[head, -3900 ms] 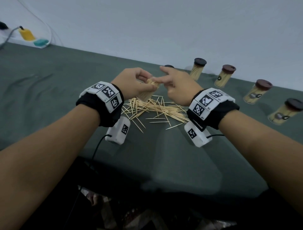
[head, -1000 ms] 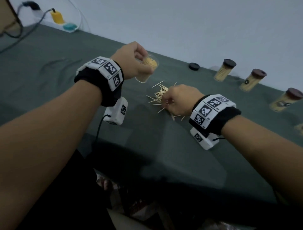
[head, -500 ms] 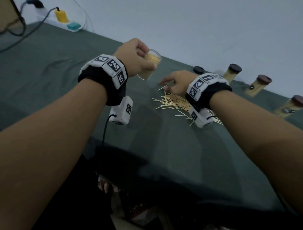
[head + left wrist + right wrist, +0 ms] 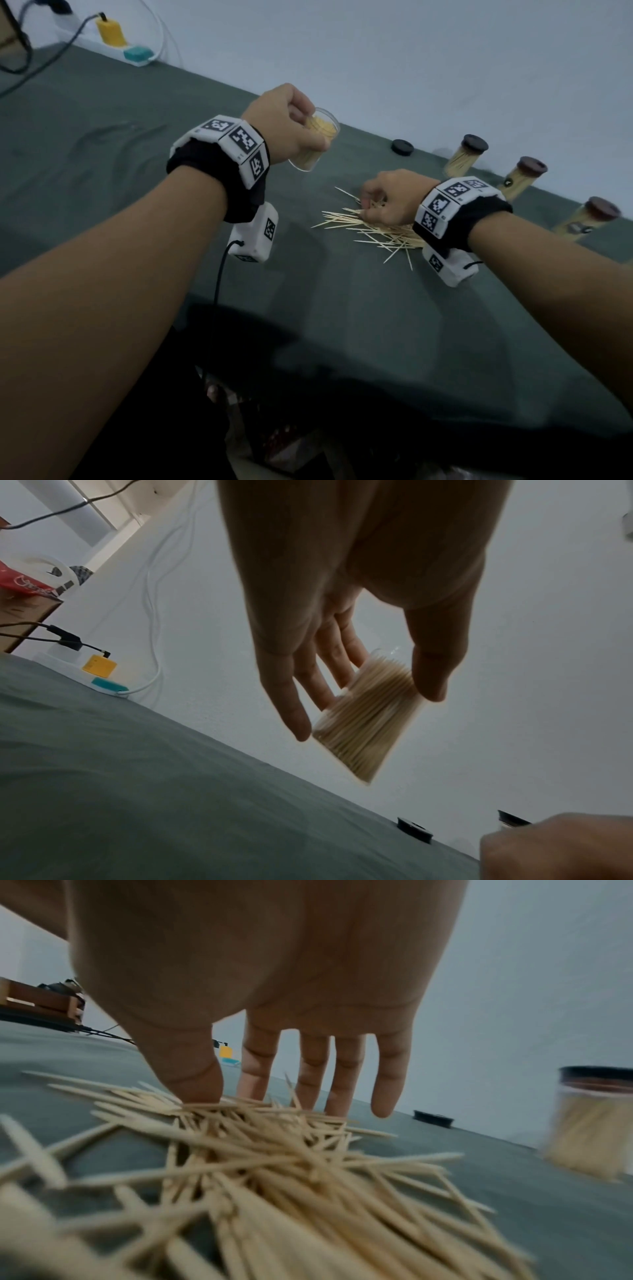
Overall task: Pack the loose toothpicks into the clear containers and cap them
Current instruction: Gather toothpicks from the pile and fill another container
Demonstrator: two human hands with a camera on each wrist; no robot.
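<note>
Right hand [image 4: 390, 202], fingers spread on the toothpicks [image 4: 373, 229], gripping none, sits at 4 o'clock from the cup [image 4: 317, 142] the left hand [image 4: 284, 126] clasps.

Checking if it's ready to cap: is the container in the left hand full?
Nearly full: toothpicks pack the container to near its rim, uncapped, in the left hand.

Table layout, toothpick packing

Heap of loose wooden toothpicks [image 4: 373, 228] centre on cloth-covered table [image 4: 102, 164]; round dark cap [image 4: 402, 147] behind it; three capped clear containers of toothpicks [image 4: 522, 178] right of cap; power strip [image 4: 113, 48] far left.
</note>
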